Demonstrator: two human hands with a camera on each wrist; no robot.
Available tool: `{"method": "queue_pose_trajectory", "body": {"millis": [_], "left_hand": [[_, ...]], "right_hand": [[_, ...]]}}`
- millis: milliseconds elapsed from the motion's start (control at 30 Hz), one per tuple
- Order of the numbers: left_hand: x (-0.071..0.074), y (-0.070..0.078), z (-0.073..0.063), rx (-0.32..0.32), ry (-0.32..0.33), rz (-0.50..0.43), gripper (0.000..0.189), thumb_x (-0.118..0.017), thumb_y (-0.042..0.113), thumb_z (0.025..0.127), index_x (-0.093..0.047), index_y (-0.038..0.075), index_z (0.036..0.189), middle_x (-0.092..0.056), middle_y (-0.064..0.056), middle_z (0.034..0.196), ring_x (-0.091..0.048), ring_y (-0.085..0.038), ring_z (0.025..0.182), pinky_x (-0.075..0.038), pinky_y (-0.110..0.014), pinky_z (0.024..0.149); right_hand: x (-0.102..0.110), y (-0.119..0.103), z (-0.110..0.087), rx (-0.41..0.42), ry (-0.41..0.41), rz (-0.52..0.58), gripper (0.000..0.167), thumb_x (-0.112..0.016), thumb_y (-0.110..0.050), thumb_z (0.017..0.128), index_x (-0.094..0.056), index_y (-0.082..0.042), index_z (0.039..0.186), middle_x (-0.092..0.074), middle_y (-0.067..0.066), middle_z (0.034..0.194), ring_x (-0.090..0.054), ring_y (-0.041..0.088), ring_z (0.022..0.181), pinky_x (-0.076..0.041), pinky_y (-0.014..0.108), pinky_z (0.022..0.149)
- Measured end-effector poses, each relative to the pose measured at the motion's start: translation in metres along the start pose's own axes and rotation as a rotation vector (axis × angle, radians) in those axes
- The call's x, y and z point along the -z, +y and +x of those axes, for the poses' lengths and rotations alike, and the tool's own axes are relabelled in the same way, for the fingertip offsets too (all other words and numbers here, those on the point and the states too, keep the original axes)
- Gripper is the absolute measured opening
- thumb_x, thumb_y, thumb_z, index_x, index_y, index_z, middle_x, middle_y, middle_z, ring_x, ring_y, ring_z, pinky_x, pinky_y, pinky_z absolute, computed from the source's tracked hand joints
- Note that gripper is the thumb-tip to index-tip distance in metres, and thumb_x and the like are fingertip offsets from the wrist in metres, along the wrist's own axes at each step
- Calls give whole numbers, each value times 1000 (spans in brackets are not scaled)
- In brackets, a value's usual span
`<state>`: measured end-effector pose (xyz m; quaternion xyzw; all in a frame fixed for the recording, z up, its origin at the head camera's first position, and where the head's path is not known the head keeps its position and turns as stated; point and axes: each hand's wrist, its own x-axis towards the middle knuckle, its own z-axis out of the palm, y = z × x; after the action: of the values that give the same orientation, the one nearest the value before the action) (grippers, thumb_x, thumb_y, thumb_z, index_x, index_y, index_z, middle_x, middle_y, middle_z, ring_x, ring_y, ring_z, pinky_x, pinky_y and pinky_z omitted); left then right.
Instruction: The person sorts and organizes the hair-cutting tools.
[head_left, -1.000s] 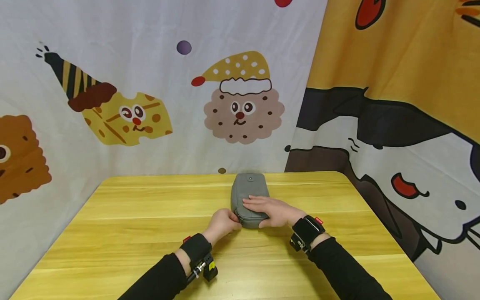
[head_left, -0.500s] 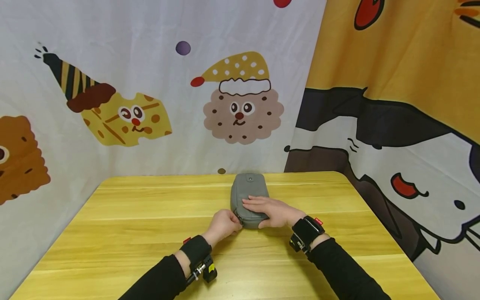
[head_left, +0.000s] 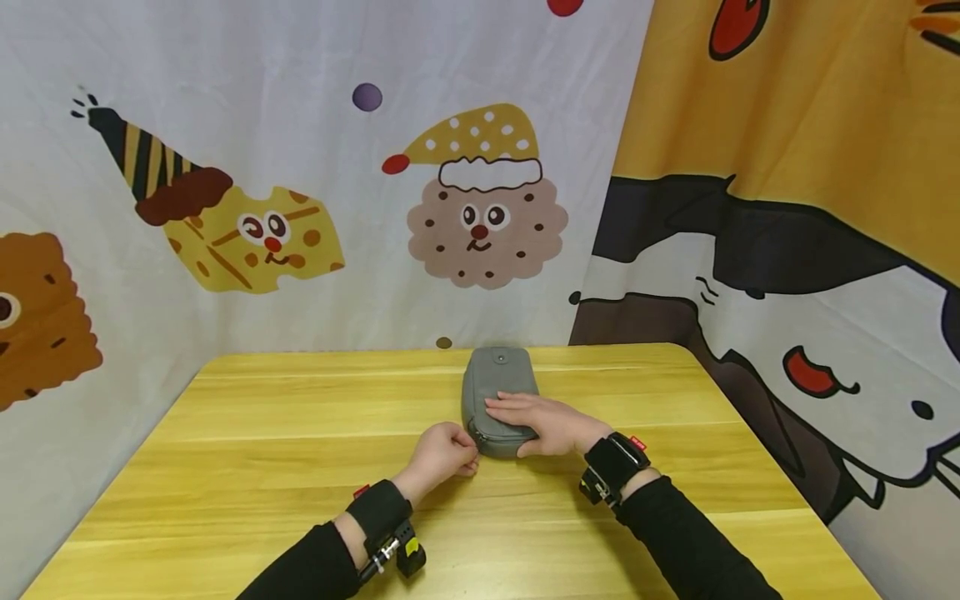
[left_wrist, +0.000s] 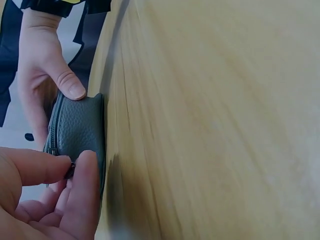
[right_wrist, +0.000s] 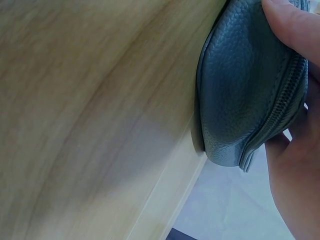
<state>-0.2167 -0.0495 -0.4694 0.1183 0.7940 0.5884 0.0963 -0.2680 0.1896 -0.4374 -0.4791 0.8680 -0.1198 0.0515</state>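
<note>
A grey leather-look zip pouch (head_left: 498, 379) lies on the table with a small snap tab at its far end. My right hand (head_left: 555, 423) rests on top of it, fingers stretched flat across the lid and thumb against the near end. At the pouch's near left corner, my left hand (head_left: 442, 454) pinches a small dark zipper pull (left_wrist: 70, 171) between thumb and forefinger. In the right wrist view the zipper teeth (right_wrist: 285, 95) run along the pouch's upper edge, closed along the stretch that shows.
The pouch lies near the far edge of a wood-grain table (head_left: 300, 417). Behind the table hangs a white curtain (head_left: 300, 58) printed with cartoon snacks. A yellow and black cartoon cloth (head_left: 787, 125) covers the right side.
My left hand has shifted slightly toward me and to the left, away from the pouch's corner. The right hand and the pouch have stayed in place.
</note>
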Motion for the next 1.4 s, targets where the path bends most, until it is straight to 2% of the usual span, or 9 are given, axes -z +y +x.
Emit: {"method": "queue_pose_trajectory", "body": {"millis": [167, 367, 433, 633, 1067, 1400], "left_hand": [[3, 1, -2, -66, 36, 80, 8, -69, -3, 88, -66, -4, 81, -67, -11, 70, -70, -24, 63, -58, -30, 57], [4, 3, -6, -215, 119, 371, 12, -71, 1, 86, -67, 6, 75, -61, 3, 62, -56, -8, 52, -48, -25, 52], [4, 4, -7, -241, 135, 428, 13, -72, 2, 85, -66, 8, 75, -58, 6, 60, -53, -6, 52, -46, -25, 52], [4, 8, -9, -252, 134, 485, 15, -71, 3, 86, -65, 11, 74, -55, 7, 63, -49, -6, 53, -43, -26, 53], [6, 9, -9, -280, 165, 561, 19, -71, 4, 84, -62, 13, 70, -53, 8, 62, -48, -7, 54, -43, -26, 54], [12, 13, -8, -290, 164, 604, 20, -70, 4, 83, -61, 14, 69, -54, 7, 62, -48, -8, 55, -44, -27, 55]], "right_hand": [[0, 0, 0, -1, -4, -1, 80, -79, -19, 84, -39, -7, 152, -33, 10, 158, -23, 33, 146, -26, 50, 115], [0, 1, 0, 8, 0, -11, 80, -79, -20, 84, -39, -6, 152, -33, 11, 158, -25, 34, 146, -27, 49, 115], [0, 1, 0, 9, 0, -12, 80, -78, -20, 84, -39, -6, 152, -33, 10, 158, -25, 33, 146, -27, 49, 115], [0, 1, 1, 2, -2, -6, 78, -77, -19, 85, -39, -8, 153, -33, 8, 159, -24, 31, 147, -26, 48, 115], [-2, 0, 1, -8, 7, -23, 77, -76, -17, 86, -39, -9, 153, -33, 7, 159, -25, 29, 147, -29, 46, 114], [-4, -1, 3, -28, 17, -35, 76, -76, -15, 87, -39, -12, 153, -33, 5, 159, -24, 27, 147, -30, 46, 114]]}}
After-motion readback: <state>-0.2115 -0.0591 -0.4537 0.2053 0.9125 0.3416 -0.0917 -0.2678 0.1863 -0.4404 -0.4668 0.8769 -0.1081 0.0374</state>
